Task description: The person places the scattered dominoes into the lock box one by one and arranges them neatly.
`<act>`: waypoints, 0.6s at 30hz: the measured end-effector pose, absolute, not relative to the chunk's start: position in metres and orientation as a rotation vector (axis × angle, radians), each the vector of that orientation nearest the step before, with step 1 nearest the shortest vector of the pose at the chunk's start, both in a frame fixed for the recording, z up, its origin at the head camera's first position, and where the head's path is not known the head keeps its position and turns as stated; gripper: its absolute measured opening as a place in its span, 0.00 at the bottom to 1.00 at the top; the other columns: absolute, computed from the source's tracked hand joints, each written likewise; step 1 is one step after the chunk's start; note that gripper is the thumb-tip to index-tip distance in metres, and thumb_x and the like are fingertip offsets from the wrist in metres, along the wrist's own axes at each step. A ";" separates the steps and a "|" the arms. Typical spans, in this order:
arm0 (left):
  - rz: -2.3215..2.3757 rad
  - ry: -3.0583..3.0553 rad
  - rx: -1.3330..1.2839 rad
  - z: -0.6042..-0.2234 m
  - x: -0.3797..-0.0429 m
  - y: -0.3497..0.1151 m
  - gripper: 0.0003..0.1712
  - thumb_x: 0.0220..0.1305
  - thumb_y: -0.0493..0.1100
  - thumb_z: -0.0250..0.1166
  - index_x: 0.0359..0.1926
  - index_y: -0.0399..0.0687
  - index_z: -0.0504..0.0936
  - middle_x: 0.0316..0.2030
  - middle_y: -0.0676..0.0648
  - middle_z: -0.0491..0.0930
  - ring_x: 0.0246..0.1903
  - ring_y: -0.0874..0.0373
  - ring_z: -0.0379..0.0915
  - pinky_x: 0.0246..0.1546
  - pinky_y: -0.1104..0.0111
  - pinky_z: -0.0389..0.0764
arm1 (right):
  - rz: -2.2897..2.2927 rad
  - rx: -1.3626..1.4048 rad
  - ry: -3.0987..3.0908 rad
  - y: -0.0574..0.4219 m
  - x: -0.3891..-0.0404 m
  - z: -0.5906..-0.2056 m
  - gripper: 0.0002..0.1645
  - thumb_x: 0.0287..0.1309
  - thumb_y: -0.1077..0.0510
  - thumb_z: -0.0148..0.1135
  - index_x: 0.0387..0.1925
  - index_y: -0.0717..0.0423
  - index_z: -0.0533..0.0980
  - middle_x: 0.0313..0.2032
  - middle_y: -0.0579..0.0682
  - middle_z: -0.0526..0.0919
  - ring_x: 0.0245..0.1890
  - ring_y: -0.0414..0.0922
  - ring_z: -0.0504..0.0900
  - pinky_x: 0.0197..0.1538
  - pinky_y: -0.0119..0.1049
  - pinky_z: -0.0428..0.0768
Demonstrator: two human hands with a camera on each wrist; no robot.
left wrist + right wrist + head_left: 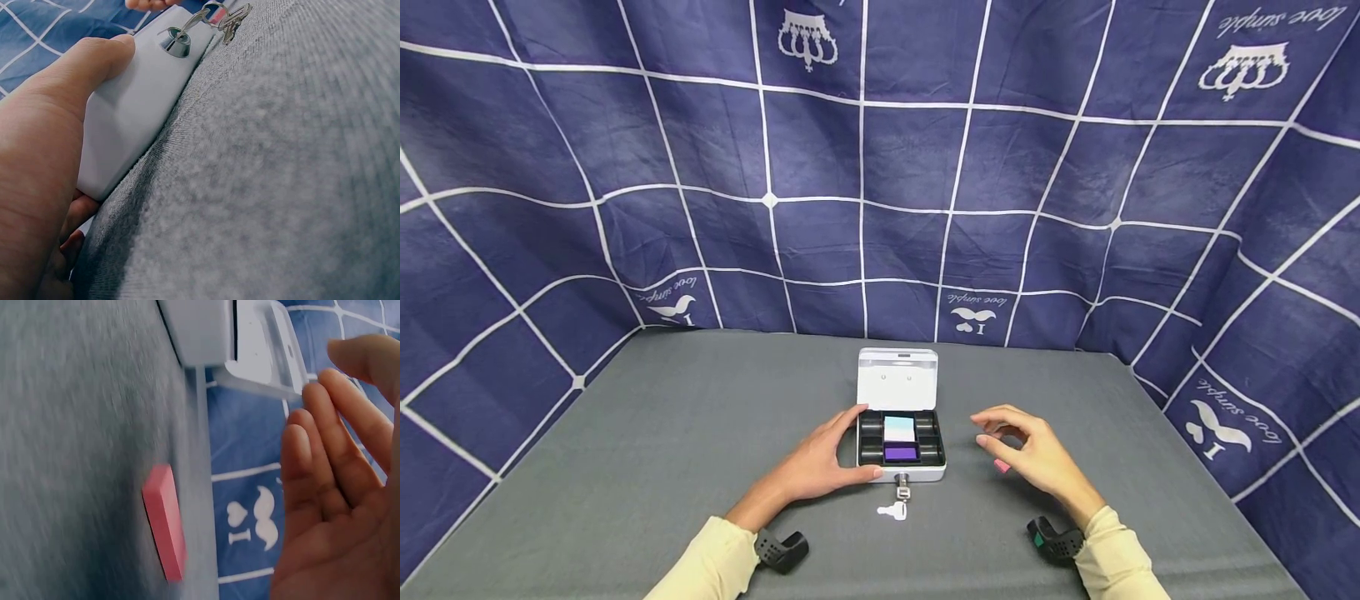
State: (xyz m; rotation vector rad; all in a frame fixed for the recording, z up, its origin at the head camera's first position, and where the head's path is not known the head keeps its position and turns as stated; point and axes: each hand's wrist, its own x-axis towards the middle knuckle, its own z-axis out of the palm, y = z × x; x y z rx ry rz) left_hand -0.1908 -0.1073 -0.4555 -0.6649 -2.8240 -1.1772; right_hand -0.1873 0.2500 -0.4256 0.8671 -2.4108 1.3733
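A white metal cash box stands on the table with its lid raised. In its black tray lie a purple block and a pale blue-and-white block. My left hand grips the box's left side, thumb against the front wall, beside the lock. Keys on a ring hang from the lock onto the cloth. To the right of the box my right hand hovers with bent, relaxed fingers and holds nothing. Below it, a pink block lies on the table, partly hidden in the head view.
The table wears a grey ribbed cloth. Behind it and along both sides hangs a blue curtain with white grid lines. Black bands are strapped round both wrists.
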 end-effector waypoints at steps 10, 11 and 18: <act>-1.181 -2.826 -0.665 -0.454 -0.192 -0.107 0.59 0.51 0.71 0.75 0.79 0.60 0.61 0.72 0.42 0.69 0.71 0.40 0.65 0.68 0.42 0.68 | 1.376 0.914 -2.463 0.280 -0.194 -0.431 0.16 0.62 0.67 0.70 0.51 0.67 0.82 0.48 0.65 0.85 0.45 0.46 0.86 0.53 0.25 0.79; -1.182 -2.829 -0.666 -0.454 -0.192 -0.107 0.59 0.51 0.71 0.75 0.79 0.60 0.61 0.72 0.42 0.69 0.71 0.40 0.65 0.68 0.42 0.68 | 1.374 0.914 -2.473 0.283 -0.194 -0.432 0.16 0.62 0.67 0.70 0.51 0.67 0.82 0.48 0.65 0.85 0.45 0.47 0.86 0.53 0.25 0.80; -1.179 -2.840 -0.659 -0.455 -0.191 -0.107 0.59 0.51 0.71 0.75 0.79 0.59 0.61 0.72 0.41 0.69 0.71 0.40 0.66 0.68 0.42 0.68 | 1.396 0.866 -2.536 0.296 -0.196 -0.438 0.17 0.62 0.65 0.71 0.52 0.65 0.83 0.49 0.62 0.86 0.45 0.42 0.86 0.50 0.26 0.80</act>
